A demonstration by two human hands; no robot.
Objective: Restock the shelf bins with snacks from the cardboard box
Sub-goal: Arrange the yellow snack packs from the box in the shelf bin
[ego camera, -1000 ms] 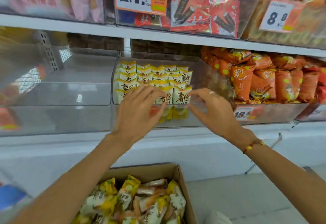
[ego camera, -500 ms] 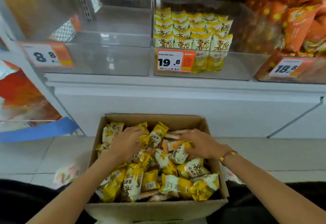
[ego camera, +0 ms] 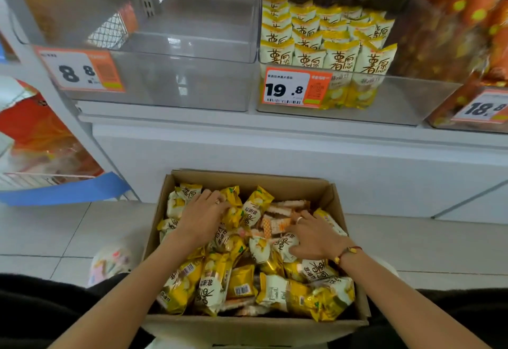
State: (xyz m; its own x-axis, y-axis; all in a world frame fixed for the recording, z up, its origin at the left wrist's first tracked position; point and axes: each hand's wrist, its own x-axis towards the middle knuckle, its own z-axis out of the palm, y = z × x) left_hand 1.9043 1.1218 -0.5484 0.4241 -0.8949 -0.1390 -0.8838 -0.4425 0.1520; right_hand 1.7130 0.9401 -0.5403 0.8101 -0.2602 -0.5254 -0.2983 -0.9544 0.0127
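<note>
An open cardboard box stands on the floor below the shelf, filled with loose yellow and white snack packets. Both my hands are inside it. My left hand lies on the pile at the left, fingers curled over a yellow packet. At the right, my right hand holds a white and yellow packet between thumb and fingers. Above, the clear middle bin holds upright rows of the same packets in its left half behind a 19.8 price tag.
A clear bin with an 8.8 tag sits left of the middle one and has nothing in it. Orange packets fill the bin on the right. A blue-edged rack stands at far left. A small plastic bag lies on the tiles beside the box.
A second ago both hands were up at the middle bin, at its front packets. They have come down into the box, and my view has dropped with them.
</note>
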